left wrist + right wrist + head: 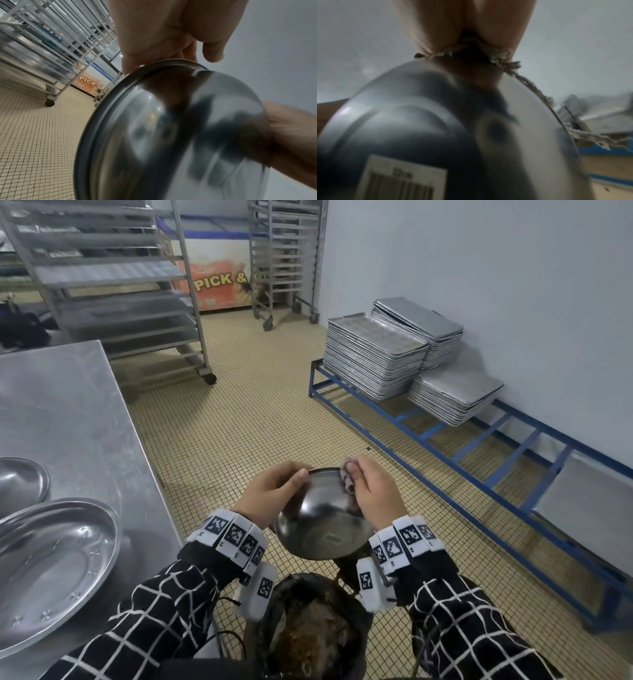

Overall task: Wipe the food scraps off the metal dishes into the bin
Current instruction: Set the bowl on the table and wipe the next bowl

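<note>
You are partway through: your left hand (270, 494) grips the metal bowl (322, 518) by its rim, thumb over the edge, and holds it tipped, mouth away from you, in the air just above the bin (308, 631), which already holds a brown mass of scraps. Your right hand (373, 494) has its fingers curled round a cloth (347, 474) and presses it over the bowl's far rim; the inside is hidden, so you cannot tell how much residue is left there. The underside facing you looks shiny and smooth, with a barcode sticker (402, 180) on its base and no scraps showing on it. Two more metal dishes (58, 570) sit at the near left edge of the steel table (78, 412); the nearer one looks clean, but judge them yourself before counting the job done.
</note>
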